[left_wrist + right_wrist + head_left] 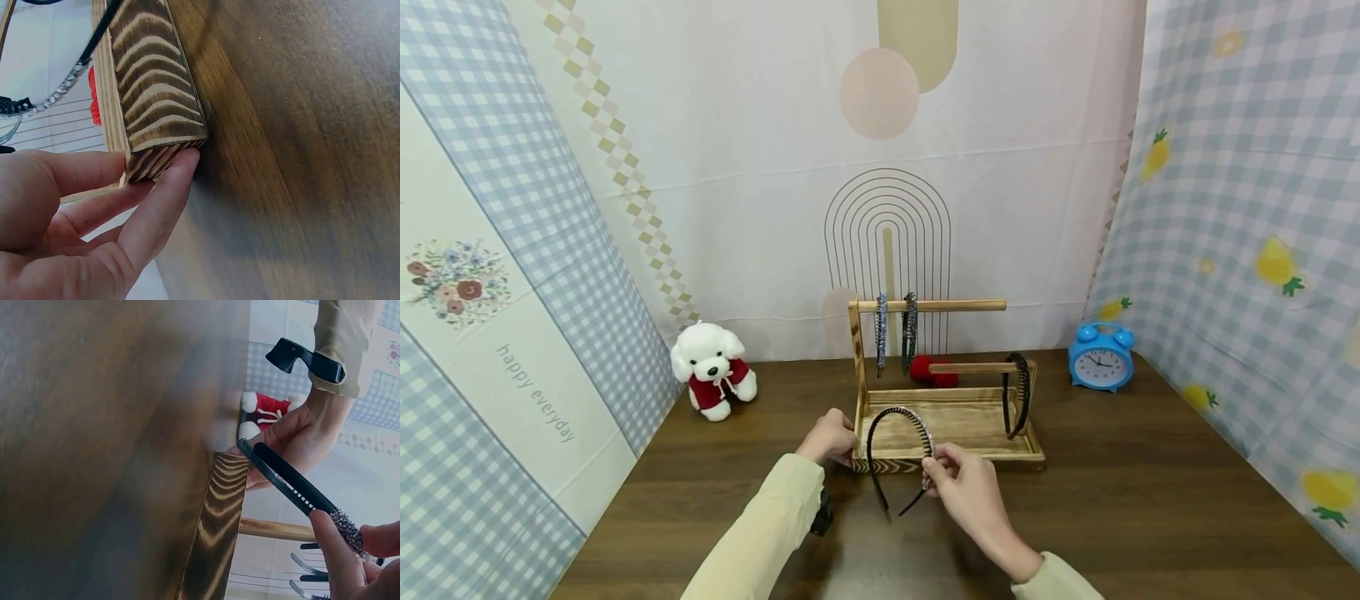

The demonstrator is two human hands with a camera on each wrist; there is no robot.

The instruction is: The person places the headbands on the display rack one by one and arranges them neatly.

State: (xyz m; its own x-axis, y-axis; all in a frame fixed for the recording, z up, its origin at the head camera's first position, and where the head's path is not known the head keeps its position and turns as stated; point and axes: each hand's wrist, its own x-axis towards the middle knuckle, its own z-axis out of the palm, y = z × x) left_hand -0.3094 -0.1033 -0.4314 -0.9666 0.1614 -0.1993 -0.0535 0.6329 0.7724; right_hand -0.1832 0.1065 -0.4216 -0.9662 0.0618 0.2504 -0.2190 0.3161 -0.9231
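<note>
My right hand (973,496) pinches a black toothed headband (347,530) between thumb and fingers on its sparkly side. The headband stands upright in front of a wooden stand (985,463), its open ends pointing down. At the stand's front left corner, my left hand (830,437) grips the tray edge, fingers against the end and underside in the left wrist view. On the stand's upper bar hang a blue glittery headband (882,329) and a dark grey one (910,329). A black headband (1022,392) hangs from the lower bar at the right.
A red fluffy item (922,368) shows at the left end of the lower bar. The white toy dog (707,358) in a red jacket sits at the back left of the brown table (1112,500). Toward the back right stands a blue alarm clock (1101,362).
</note>
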